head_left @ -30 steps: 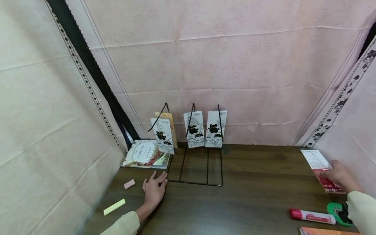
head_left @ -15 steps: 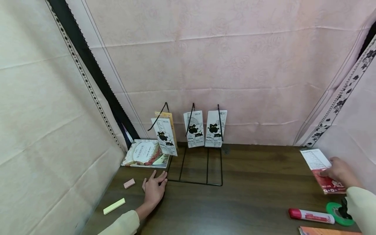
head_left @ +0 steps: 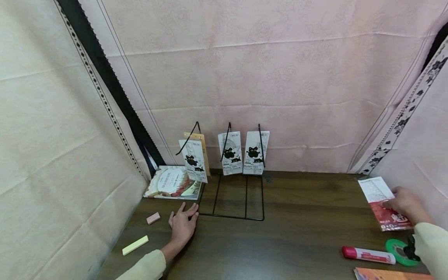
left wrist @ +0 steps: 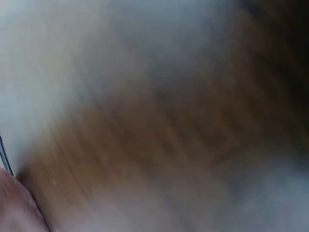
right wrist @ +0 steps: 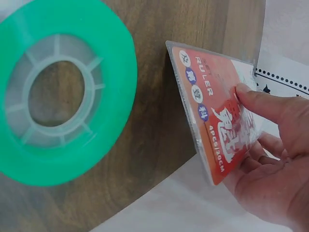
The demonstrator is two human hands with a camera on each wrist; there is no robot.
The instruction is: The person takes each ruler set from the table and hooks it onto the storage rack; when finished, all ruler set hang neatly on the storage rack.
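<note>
My right hand (head_left: pixel 407 206) grips a red and white ruler set packet (right wrist: pixel 212 111) at the table's right side. In the right wrist view the thumb (right wrist: pixel 258 102) lies on its printed face, with the fingers curled beneath and the packet tilted. My left hand (head_left: pixel 182 225) rests with spread fingers at the front left corner of a black wire rack (head_left: pixel 231 216). Several packets hang from the rack's hooks: a white one (head_left: pixel 193 160) before a yellow one (head_left: pixel 205 149) on the left, white ones with black cats in the middle (head_left: pixel 232 153) and right (head_left: pixel 254 153).
A picture-covered book (head_left: pixel 171 182) lies behind my left hand. Left of it are a pink eraser-like block (head_left: pixel 153 218) and a pale yellow strip (head_left: pixel 135 245). Near my right sleeve lie a red-capped marker (head_left: pixel 369 255), a green tape roll (right wrist: pixel 116 96) and an orange book (head_left: pixel 388 274). Cloth walls surround the table.
The front left hanging packet swings slightly right, then back. My right hand keeps hold of the ruler set packet, whose angle shifts a little. My left hand stays at the rack's corner.
</note>
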